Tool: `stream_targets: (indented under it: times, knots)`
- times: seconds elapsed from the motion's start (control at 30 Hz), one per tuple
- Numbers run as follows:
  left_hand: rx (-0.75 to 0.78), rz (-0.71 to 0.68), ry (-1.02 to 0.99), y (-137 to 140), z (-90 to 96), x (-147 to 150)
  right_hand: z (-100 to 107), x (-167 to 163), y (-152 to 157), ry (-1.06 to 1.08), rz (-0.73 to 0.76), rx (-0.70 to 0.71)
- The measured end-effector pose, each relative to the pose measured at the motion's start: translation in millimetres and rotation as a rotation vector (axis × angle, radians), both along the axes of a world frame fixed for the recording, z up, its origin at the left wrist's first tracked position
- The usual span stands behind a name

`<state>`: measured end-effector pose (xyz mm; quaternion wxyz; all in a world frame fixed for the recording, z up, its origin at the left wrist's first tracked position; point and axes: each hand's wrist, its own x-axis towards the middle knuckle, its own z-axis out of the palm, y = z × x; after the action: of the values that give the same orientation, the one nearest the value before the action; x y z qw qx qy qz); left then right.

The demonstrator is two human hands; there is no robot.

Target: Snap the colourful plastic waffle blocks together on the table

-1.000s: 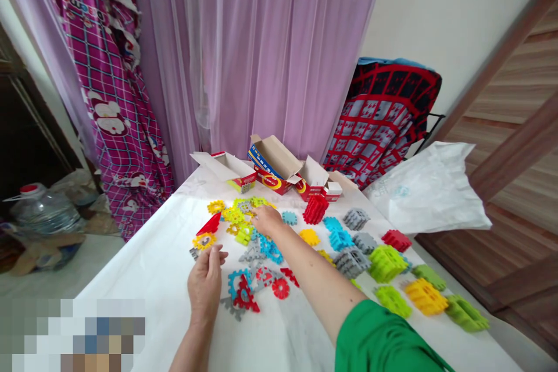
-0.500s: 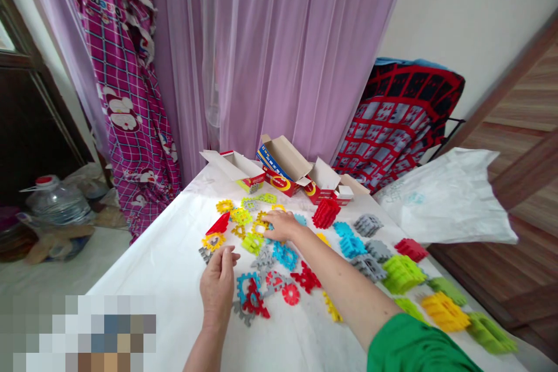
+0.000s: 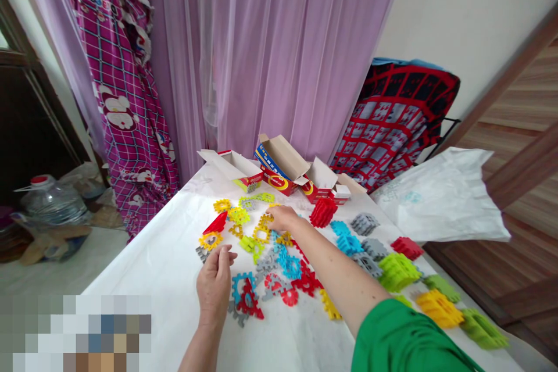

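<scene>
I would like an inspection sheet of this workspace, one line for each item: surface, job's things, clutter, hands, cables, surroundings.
Surface: table under a white cover, wrinkled.
Job's things: flat toothed tiles in yellow, blue, grey, red and green lie loose mid-table; stacked blocks stand in a row to the right.
Clutter: three open cartons at the far edge; a white bag at the right.
Hands: left hand rests flat on the cover beside a blue tile; right hand reaches onto the yellow tiles, its fingers bent over them; whether it grips one cannot be told.
Cables: nothing seen.
Surroundings: purple curtain, pink cloth, water bottle on the floor, red and black blanket.
</scene>
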<state>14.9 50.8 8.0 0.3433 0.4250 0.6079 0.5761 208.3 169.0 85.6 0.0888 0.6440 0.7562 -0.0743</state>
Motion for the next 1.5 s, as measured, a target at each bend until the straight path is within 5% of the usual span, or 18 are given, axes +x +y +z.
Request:
stream_targets:
  times: [0.3, 0.47, 0.67, 1.03, 1.33, 1.5]
  knots:
    - [0.010, -0.001, 0.003, 1.1, -1.8, 0.1, 11.1, 5.5, -18.3, 0.044, -0.005, 0.174]
    - [0.040, -0.017, 0.013, 0.7, -0.7, 1.3, 14.5, 5.3, -51.7, 0.118, 0.100, 0.293]
    - [0.158, -0.094, 0.096, -3.0, 3.4, 7.9, 3.2, 11.7, -82.4, 0.471, 0.231, 0.542]
    - [0.135, -0.188, 0.001, -6.3, 13.6, 9.6, -11.5, 21.9, -110.6, 0.574, 0.495, 0.728]
    - [-0.053, -0.489, -0.163, -13.7, 27.4, 12.1, -19.5, 5.6, -123.9, 0.586, 0.623, 0.716]
    - [-0.131, -0.512, -0.238, -12.2, 27.2, 8.4, -22.0, 6.8, -118.1, 0.516, 0.569, 0.661]
